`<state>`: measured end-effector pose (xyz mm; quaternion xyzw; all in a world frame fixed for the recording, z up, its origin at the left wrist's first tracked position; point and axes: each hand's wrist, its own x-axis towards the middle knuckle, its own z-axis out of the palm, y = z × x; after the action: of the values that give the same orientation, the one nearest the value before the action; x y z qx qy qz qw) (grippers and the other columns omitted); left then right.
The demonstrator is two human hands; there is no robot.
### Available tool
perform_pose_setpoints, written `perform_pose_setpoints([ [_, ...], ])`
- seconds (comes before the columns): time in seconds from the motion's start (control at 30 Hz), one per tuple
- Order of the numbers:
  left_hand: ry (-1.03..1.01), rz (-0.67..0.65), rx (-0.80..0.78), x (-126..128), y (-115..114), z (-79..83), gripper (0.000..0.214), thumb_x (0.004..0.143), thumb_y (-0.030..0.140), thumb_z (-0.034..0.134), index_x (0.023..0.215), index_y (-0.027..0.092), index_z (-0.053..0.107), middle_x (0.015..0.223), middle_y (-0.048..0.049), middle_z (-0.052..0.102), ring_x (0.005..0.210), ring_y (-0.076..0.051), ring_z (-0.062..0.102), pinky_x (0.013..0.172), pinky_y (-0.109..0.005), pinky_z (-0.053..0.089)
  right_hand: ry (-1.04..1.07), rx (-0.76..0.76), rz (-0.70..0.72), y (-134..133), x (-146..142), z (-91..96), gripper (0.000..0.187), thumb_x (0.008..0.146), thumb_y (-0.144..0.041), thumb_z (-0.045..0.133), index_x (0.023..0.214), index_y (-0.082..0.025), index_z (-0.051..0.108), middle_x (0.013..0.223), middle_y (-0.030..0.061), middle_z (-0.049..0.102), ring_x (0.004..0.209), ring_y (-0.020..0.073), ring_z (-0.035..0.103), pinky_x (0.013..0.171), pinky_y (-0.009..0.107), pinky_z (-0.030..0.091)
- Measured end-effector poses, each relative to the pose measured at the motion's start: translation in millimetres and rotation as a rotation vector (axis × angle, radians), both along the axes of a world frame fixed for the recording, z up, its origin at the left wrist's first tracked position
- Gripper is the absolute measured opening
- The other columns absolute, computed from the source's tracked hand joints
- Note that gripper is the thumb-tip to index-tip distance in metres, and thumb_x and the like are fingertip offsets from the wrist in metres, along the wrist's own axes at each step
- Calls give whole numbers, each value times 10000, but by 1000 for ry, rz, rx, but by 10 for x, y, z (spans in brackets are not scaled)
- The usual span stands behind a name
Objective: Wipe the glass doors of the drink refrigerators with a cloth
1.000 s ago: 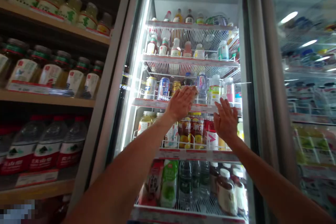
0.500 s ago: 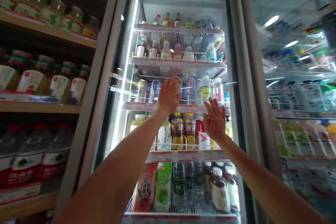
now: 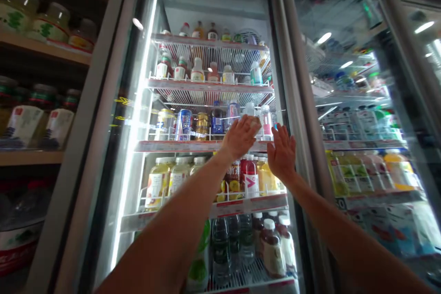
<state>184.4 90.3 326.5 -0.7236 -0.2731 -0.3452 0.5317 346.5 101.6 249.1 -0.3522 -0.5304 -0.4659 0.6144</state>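
Both my arms reach up to the glass door of a lit drinks fridge. My left hand lies flat with fingers stretched, against the glass in front of the third shelf. My right hand is beside it, palm forward and fingers spread, close to the door's right frame. Neither hand holds anything. Behind the hands stand cans and small bottles; below them is a row of yellow and red drink bottles.
A second glass-door fridge stands to the right, full of bottles. Wooden shelves with jars and labelled bottles run along the left. Water and tea bottles fill the fridge's lower shelf.
The view swung right and the door now sits further left. My left hand slid right across the glass toward my right hand; both stay flat and open.
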Motion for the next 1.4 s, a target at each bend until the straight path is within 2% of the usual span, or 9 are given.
perform_pose_setpoints([
  [0.1,-6,-24,-9,-110,-5,63,454,878,266,412,1332,263,423,1455,-62,376,1372,-248,278,1111,-464,252,26,7,-13,5,147,-19,506,942,-304,271,1442,-227,242,1464,102,369,1386,239,267,1094,516,235],
  [0.27,-585,-58,74,-614,-22,370,521,865,253,392,1372,134,370,1462,-152,338,1380,-321,236,1103,-551,233,30,7,-64,-18,367,0,498,938,-310,280,1422,-192,292,1444,125,395,1376,246,291,1083,510,269],
  [0.33,-591,-59,85,-519,-17,295,521,865,250,391,1371,128,371,1464,-154,334,1383,-320,229,1098,-553,245,25,11,-67,-22,315,25,498,937,-308,280,1423,-196,289,1439,121,403,1373,239,299,1081,504,277],
  [0.53,-85,-30,-9,25,4,-197,464,887,262,387,1348,216,414,1461,-73,369,1378,-254,266,1110,-473,269,-14,-36,-34,-2,-77,74,502,942,-300,246,1435,-204,263,1465,102,370,1387,218,269,1097,480,250],
  [0.77,-573,-10,104,-923,-66,103,524,873,282,382,1375,134,368,1463,-153,339,1380,-311,244,1110,-546,218,-8,-32,-43,30,-124,102,492,933,-298,279,1414,-200,302,1457,95,386,1382,209,280,1094,460,250],
  [0.83,-622,18,117,-931,-87,76,535,871,285,385,1380,121,357,1473,-158,318,1381,-316,237,1106,-541,232,-19,-27,-21,33,-182,121,494,932,-294,269,1413,-190,306,1458,100,384,1386,214,269,1096,468,244],
  [1.03,-136,79,14,-558,-115,-210,480,895,277,354,1361,170,393,1466,-77,360,1380,-239,262,1126,-449,247,-67,-51,50,62,-561,138,478,931,-303,263,1379,-179,371,1439,96,415,1373,213,301,1105,462,235],
  [1.27,-737,106,114,-1725,-273,66,559,873,286,343,1390,74,330,1449,-197,343,1371,-330,258,1094,-562,236,-76,-47,25,94,-634,123,465,930,-313,273,1354,-172,401,1427,94,433,1363,224,322,1100,480,244],
  [1.4,-697,101,95,-1539,-240,-58,551,869,279,366,1370,50,354,1457,-207,321,1383,-322,226,1107,-522,244,-103,-47,0,77,-645,128,462,931,-321,285,1340,-154,418,1429,101,430,1359,238,328,1107,488,228],
])
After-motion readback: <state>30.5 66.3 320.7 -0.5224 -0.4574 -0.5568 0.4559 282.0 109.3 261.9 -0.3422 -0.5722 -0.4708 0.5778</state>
